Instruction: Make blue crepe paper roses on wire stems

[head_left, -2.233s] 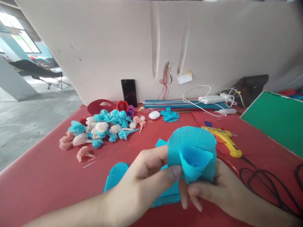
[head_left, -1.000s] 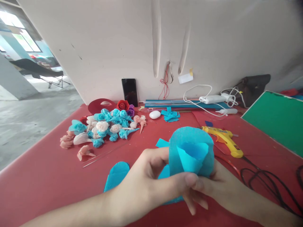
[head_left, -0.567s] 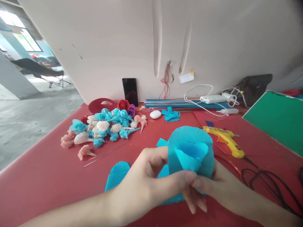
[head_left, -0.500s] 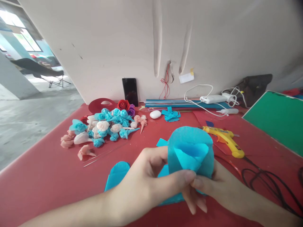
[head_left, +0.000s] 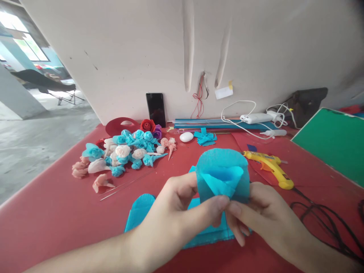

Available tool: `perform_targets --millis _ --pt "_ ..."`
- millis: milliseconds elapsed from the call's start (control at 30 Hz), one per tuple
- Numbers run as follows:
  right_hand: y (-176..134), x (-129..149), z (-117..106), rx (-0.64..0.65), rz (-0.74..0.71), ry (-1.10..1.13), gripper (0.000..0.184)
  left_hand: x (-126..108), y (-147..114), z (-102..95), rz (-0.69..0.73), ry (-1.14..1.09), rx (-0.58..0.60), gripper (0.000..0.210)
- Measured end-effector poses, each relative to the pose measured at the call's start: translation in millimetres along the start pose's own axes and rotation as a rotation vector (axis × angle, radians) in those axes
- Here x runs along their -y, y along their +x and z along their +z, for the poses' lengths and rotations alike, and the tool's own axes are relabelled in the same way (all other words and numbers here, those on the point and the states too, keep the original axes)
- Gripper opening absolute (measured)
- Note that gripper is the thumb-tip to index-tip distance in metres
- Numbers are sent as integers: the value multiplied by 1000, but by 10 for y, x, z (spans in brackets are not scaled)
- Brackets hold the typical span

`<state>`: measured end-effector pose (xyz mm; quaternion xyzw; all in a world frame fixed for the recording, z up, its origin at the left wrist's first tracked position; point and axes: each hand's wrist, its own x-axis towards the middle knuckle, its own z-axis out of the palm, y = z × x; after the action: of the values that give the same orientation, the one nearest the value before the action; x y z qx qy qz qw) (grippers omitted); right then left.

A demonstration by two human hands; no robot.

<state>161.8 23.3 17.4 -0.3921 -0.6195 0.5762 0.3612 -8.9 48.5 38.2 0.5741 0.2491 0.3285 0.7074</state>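
Between my two hands is a blue crepe-paper petal (head_left: 223, 159), curled into a cone with a rounded back edge standing up. My left hand (head_left: 187, 212) pinches its base from the left, thumb in front and fingers behind. From the right, my right hand (head_left: 261, 216) pinches the same base, its thumb tip against the left thumb. Some of the fingers behind the paper are hidden. Below my hands lie blue paper sheets (head_left: 207, 240), and a rounded blue paper piece (head_left: 140, 210) shows left of my left wrist.
Blue, white and pink paper flowers (head_left: 122, 151) are heaped at the left of the red table (head_left: 71, 227). A yellow glue gun (head_left: 270, 167) with a black cord lies at right, near a green board (head_left: 335, 144). Behind are a white egg-shaped object (head_left: 186, 137) and a phone (head_left: 156, 110).
Both hands have shifted slightly left and up with the blue petal. My right hand's fingers have come further into view beside the paper.
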Motion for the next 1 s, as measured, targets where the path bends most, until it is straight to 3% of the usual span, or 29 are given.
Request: perform_targets --millis 167,333,500,733,900,1000 --pt "25 73 58 -133 51 -98 34 20 8 18 12 -76 -16 12" --pt "1 102 49 -181 97 -79 36 31 13 -37 45 -68 24 8" --pt "-21 133 -58 -13 115 83 30 -20 32 -120 75 -211 180 37" --pt "-15 259 -163 155 216 70 28 -67 30 -117 73 84 47 37" --pt "-26 252 -181 189 206 -11 29 -30 4 -140 84 167 17 77" --pt "-70 192 -203 166 245 -121 31 -20 -2 -140 108 214 31 81"
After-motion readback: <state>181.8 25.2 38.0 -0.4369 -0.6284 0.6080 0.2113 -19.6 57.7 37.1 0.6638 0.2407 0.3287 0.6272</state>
